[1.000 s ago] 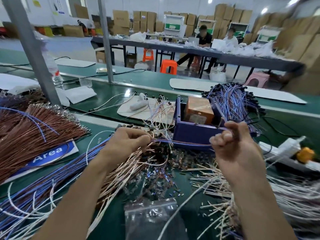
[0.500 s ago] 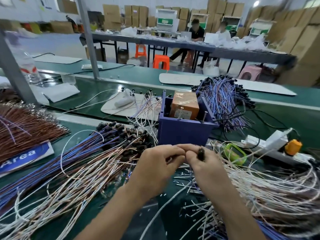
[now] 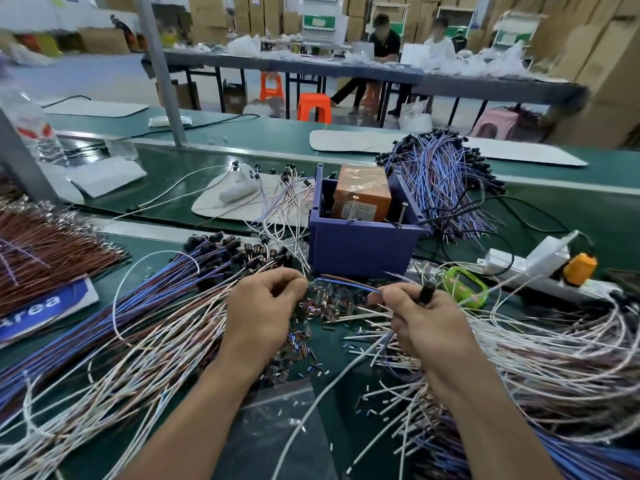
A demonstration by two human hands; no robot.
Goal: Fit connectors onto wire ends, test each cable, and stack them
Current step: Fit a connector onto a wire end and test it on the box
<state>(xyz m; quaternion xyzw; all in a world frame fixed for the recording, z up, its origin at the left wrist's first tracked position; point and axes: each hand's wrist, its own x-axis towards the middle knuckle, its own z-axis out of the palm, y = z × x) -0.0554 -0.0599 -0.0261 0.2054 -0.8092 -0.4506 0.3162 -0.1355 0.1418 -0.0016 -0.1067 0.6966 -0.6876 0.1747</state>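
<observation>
My right hand (image 3: 424, 323) pinches a thin blue wire (image 3: 346, 284) between thumb and forefinger and also grips a black connector (image 3: 426, 293) that sticks up from its fist. The wire runs left toward my left hand (image 3: 263, 306). That hand's fingers are curled, with the tips close to the wire's free end; whether they pinch a small part is hidden. Small loose connectors (image 3: 325, 308) lie scattered on the green bench between both hands. Just behind them stands a purple box (image 3: 363, 251) holding an orange block (image 3: 362, 195).
Blue and white cables with black ends (image 3: 207, 268) fan out at left, brown wires (image 3: 41, 244) lie further left, white wires (image 3: 554, 358) at right. A bundle of blue cables (image 3: 443, 188) lies behind the box. Green tool (image 3: 464, 287), power strip (image 3: 519, 261), plastic bag (image 3: 277, 427).
My right hand came down from in front of the box. Both hands met in front of the box, then drew slightly apart with the blue wire stretched between them.
</observation>
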